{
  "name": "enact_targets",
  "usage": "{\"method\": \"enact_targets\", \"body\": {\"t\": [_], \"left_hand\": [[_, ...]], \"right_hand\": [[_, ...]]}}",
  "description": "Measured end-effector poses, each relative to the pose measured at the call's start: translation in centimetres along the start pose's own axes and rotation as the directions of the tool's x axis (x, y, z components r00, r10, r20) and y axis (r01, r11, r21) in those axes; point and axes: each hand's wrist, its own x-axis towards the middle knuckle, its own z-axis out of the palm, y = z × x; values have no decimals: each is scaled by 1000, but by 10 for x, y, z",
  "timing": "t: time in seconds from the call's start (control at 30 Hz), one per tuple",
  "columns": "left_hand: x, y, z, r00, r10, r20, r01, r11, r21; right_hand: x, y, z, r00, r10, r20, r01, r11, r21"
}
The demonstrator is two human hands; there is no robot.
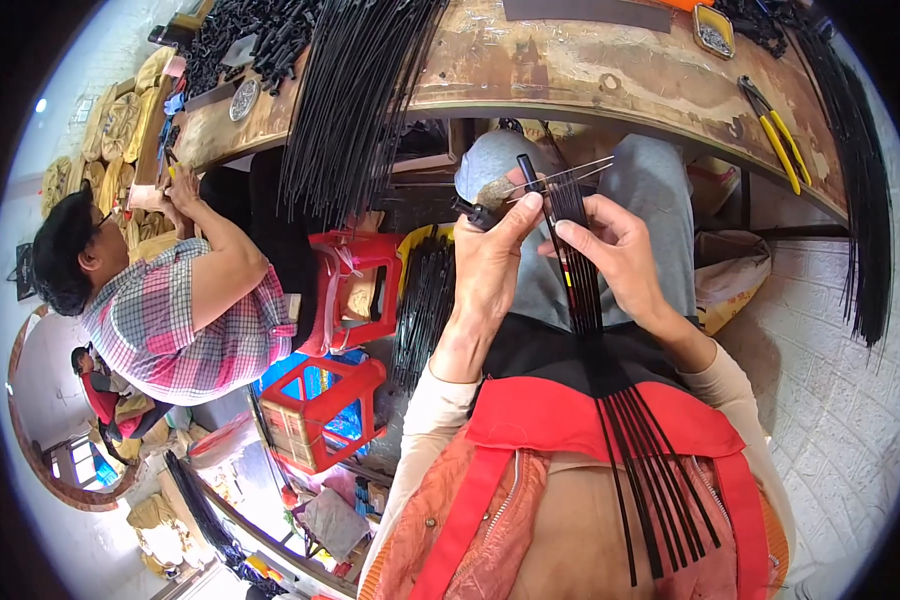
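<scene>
Over my lap, my right hand is closed round a bundle of thin black ribs, which look like umbrella ribs. Their lower ends fan out across my red-and-black apron. Close beside it, my left hand is closed, and the end of a dark tool-like piece sticks out of its grip. The rest of that piece is hidden by the hand. A black rod with a thicker tip rises between my hands. Thin silvery wires cross the top of the ribs, near my left thumb.
A wooden workbench curves ahead, bearing yellow-handled pliers, a tray of small metal parts and a large bundle of black ribs. Another bundle hangs at the right. Red stools and a seated co-worker are left.
</scene>
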Motion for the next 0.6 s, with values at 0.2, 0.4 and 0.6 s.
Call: {"method": "enact_targets", "body": {"t": [0.2,0.4,0.6], "left_hand": [[3,-1,-3,999,-40,22,41,999,-34],[5,-5,-7,993,-108,48,113,986,-121],[3,-2,-6,986,-142,87,153,980,-131]], "right_hand": [[2,-1,1,999,25,25,-24,1000,-18],[7,-4,-4,996,48,81,-49,999,6],[10,-4,-11,973,165,164,-190,970,152]]}}
